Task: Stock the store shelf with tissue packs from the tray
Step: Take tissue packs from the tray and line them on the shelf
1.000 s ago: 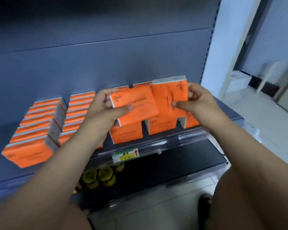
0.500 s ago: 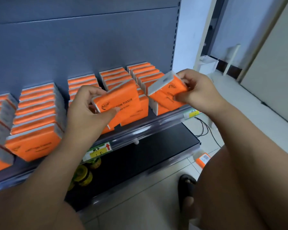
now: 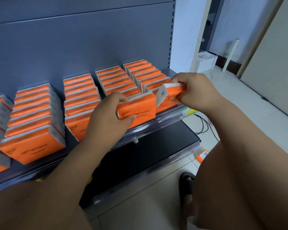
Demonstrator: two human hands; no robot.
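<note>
Several rows of orange tissue packs point(image 3: 81, 95) stand upright on the grey shelf point(image 3: 158, 122). My left hand point(image 3: 110, 113) grips one orange tissue pack point(image 3: 140, 111) upright at the front of the second row from the right. My right hand point(image 3: 194, 90) holds another orange pack point(image 3: 170, 95), tilted with its white end facing left, at the front of the rightmost row. Another orange pack point(image 3: 201, 156) lies on the floor beside my right knee. The tray is out of sight.
A black lower shelf point(image 3: 145, 156) juts out beneath the grey one. A price label point(image 3: 189, 112) sits on the shelf's front rail. Black cables point(image 3: 202, 124) trail on the tiled floor at right. My sandalled foot point(image 3: 187, 185) stands near the lower shelf.
Both hands have moved their packs down and forward to the front of the two right-hand rows. My view has shifted right and down, showing more rows at left.
</note>
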